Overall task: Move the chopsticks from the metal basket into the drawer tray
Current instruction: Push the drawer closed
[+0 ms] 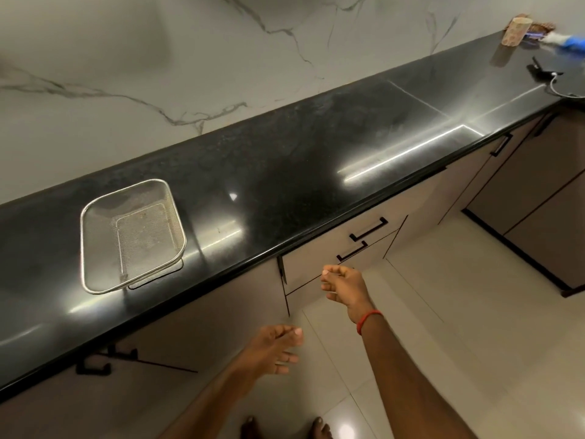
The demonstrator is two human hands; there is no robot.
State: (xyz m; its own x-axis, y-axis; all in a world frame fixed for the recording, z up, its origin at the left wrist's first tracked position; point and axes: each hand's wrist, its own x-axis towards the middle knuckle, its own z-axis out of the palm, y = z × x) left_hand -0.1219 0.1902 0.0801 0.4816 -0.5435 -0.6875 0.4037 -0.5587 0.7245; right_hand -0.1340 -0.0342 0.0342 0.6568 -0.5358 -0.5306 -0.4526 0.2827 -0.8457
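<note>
Metal basket [133, 234] sits on counter [285, 172], apart from both loosely curled, unladen grips.

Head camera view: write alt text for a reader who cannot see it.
An empty metal mesh basket sits on a black countertop, no chopsticks visible in it. Below the counter's front edge, the person's left hand and right hand hang loosely curled and empty in front of closed drawers. A cup stands at the counter's far end.

Mesh metal basket [133, 236] sits upright on countertop [285, 172].
</note>
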